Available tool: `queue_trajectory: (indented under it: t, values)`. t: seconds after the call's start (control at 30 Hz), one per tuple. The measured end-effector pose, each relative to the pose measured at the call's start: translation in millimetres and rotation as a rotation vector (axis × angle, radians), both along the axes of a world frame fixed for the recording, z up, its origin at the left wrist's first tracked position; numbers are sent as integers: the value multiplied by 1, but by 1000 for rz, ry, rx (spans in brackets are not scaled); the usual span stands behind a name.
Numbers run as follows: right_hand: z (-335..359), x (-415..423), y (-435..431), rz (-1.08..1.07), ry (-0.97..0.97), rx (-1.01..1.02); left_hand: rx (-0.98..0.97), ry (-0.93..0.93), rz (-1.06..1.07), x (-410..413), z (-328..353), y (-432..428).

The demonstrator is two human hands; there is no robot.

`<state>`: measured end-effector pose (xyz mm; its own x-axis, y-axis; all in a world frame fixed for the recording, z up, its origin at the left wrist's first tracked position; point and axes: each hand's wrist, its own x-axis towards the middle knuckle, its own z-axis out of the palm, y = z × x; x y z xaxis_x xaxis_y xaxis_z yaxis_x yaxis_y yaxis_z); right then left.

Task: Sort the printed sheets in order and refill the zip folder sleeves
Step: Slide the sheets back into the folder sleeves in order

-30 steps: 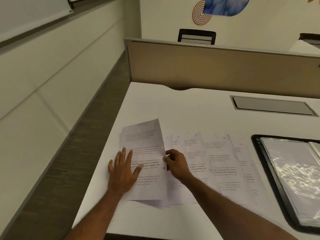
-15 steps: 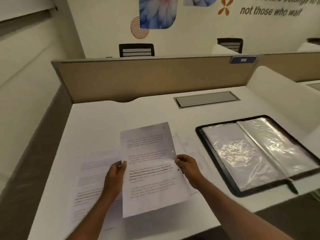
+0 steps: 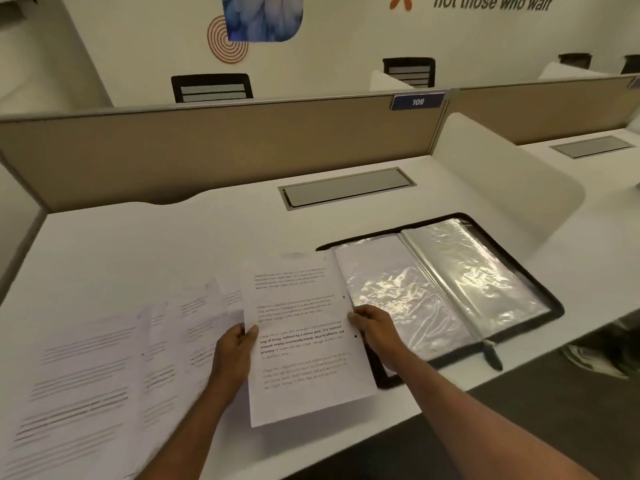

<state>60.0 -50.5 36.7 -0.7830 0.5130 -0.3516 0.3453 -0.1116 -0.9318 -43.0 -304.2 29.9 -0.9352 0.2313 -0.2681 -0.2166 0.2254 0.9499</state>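
Observation:
I hold one printed sheet [image 3: 304, 337] upright above the white desk [image 3: 145, 244]. My left hand [image 3: 235, 355] grips its left edge with the thumb on the front. My right hand [image 3: 372, 327] pinches its right edge beside two punched holes. Several other printed sheets [image 3: 114, 368] lie fanned out on the desk to the left. The black zip folder [image 3: 540, 299] lies open at the right, its clear plastic sleeves [image 3: 408, 292] shiny and wrinkled. The held sheet's right edge overlaps the folder's left side.
A beige partition [image 3: 214, 150] runs along the desk's back edge, with a grey cable hatch [image 3: 346, 187] in front of it. A white side divider [image 3: 502, 188] stands right of the folder. The desk's front edge runs diagonally below the folder; shoes show on the floor [image 3: 585, 358].
I lifted one sheet off the fanned row with both hands and carried it right, toward the open folder. The view swung right with it, leaving the other sheets at the left.

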Motion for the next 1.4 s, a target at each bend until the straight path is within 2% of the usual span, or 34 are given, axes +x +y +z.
queue_trajectory:
  t: [0.4, 0.7, 1.0, 1.4]
  values:
    - [-3, 38, 133, 79, -40, 20, 36, -40, 23, 49, 4, 138]
    - [-7, 31, 181, -1, -58, -14, 67, -86, -4, 40, 1, 188]
    - [0, 24, 222, -34, -79, 38, 94, -131, -81, 20, -7, 235]
    - [-12, 20, 315, 101, -70, 31, 96, -128, -7, 27, -3, 317]
